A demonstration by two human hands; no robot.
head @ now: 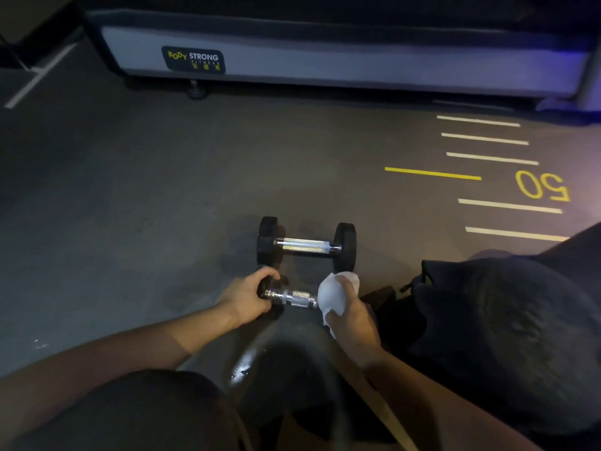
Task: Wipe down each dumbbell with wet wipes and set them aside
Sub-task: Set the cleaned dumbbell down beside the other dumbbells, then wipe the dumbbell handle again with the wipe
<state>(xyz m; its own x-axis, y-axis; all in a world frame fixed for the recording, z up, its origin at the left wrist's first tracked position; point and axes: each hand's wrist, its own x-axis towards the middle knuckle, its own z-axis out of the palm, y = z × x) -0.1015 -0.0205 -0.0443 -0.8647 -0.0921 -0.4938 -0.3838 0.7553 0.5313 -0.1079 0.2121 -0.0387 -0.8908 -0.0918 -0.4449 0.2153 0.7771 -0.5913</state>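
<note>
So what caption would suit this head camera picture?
Left hand steadies the near dumbbell while right hand wipes its end with a wet wipe.

The scene is dim and grainy, with the upper edge and near corners falling into near-black. A blue-violet glow tints the machine base [341, 65] at right, and glare gleams off the dumbbell handles [304, 247] and a wet patch on the floor [242, 366]. Wide-angle distortion bends the edges, and detail is soft throughout.
</note>
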